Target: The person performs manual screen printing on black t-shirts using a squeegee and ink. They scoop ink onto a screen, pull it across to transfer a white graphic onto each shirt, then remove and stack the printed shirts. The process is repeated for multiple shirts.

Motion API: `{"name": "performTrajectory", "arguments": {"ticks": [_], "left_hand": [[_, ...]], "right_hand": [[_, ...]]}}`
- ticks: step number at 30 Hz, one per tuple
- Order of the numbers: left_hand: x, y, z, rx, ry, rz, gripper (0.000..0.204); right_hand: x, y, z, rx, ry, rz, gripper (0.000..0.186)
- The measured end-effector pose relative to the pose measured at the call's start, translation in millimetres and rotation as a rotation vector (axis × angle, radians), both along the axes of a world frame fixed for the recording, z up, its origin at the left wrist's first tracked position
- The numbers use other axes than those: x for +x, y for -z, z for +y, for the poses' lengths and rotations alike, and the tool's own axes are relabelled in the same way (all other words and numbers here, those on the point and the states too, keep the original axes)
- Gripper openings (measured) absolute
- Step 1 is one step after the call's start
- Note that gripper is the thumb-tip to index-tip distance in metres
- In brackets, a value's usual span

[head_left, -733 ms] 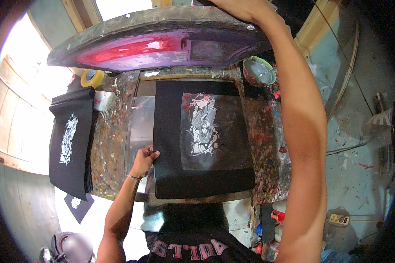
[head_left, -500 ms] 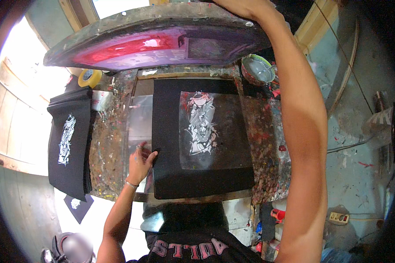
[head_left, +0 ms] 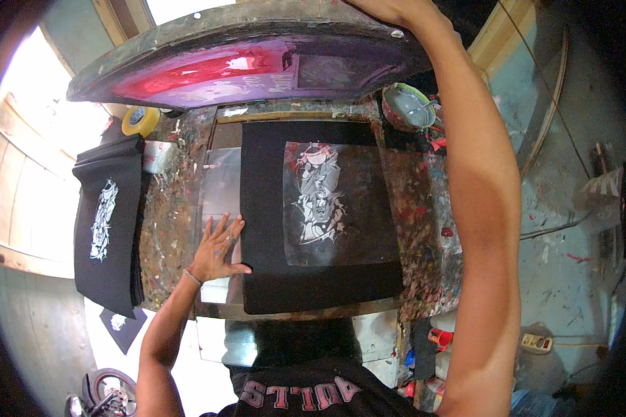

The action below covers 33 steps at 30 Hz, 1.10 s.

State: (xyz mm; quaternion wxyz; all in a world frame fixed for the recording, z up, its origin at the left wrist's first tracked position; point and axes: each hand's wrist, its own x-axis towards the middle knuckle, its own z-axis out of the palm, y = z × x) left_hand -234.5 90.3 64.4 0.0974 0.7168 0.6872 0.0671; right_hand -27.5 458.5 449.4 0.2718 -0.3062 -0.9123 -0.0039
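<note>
A black fabric panel (head_left: 320, 285) lies flat on the paint-stained board in front of me. On it is a clear plastic sheet (head_left: 365, 229) with a white, grey and red printed figure (head_left: 320, 194). My left hand (head_left: 217, 251) is open at the panel's left edge, fingers spread, its thumb touching the black fabric. Above, a screen-printing frame (head_left: 209, 76) is tilted up, with purple and red ink on its mesh. My right hand (head_left: 389, 10) grips the frame's upper right edge; its fingertips are partly out of view.
At the left sits a stack of black fabric panels (head_left: 108, 229) with a white print. Yellow tape (head_left: 140, 121) stands behind it. A bowl (head_left: 407, 108) of pale ink with a utensil is at the back right. A power strip (head_left: 537, 343) lies on the right.
My left hand has turned and spread its fingers at the panel's left edge, its elbow swinging outward. The right hand still holds the raised frame, which has barely shifted.
</note>
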Motion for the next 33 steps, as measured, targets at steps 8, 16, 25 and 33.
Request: {"name": "performTrajectory", "arguments": {"ticks": [8, 16, 25, 33], "left_hand": [[5.8, -0.7, -6.3, 0.011, -0.008, 0.011, 0.129], [7.4, -4.5, -7.1, -0.003, -0.007, 0.018, 0.126], [3.6, -2.7, 4.1, 0.047, -0.041, -0.063, 0.124], [8.3, -1.8, 3.3, 0.028, -0.013, 0.031, 0.125]], "right_hand": [[-1.3, 0.0, 6.6, -0.002, -0.030, 0.004, 0.077], [-2.6, -0.3, 3.5, -0.008, -0.012, 0.002, 0.077], [-1.0, 0.2, 3.5, -0.047, 0.001, -0.003, 0.078], [-1.3, 1.9, 6.3, 0.025, -0.020, -0.015, 0.079]]}}
